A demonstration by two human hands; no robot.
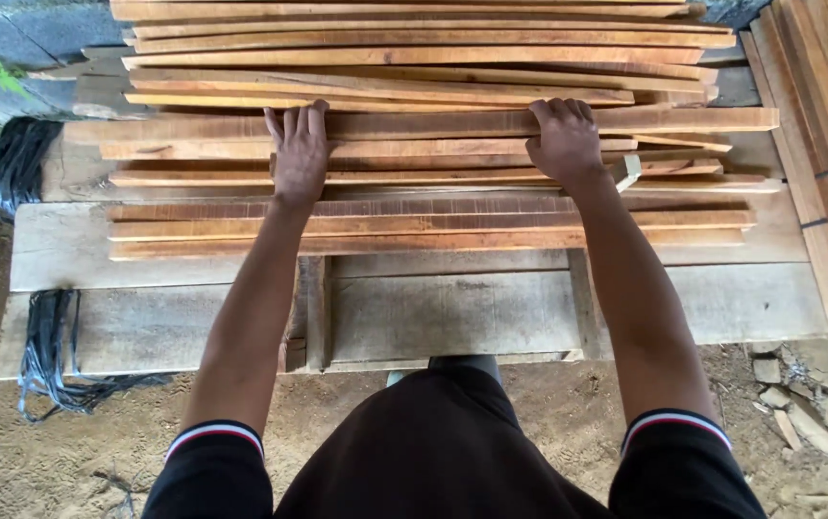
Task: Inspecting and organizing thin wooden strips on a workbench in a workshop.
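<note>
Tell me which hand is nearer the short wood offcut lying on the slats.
Right. The right hand grips a slat just left of the wood offcut; the left hand lies flat on the slats far to its left.

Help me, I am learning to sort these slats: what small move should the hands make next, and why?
Probably curl the left hand over the long wooden slat. The right hand already hooks its fingers over that slat's far edge, while the left lies flat and open on it, so the lift would be uneven.

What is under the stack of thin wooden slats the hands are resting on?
The slats lie on broad grey planks; both the left hand and right hand press one slat. What lies beneath the stack's middle is covered.
</note>
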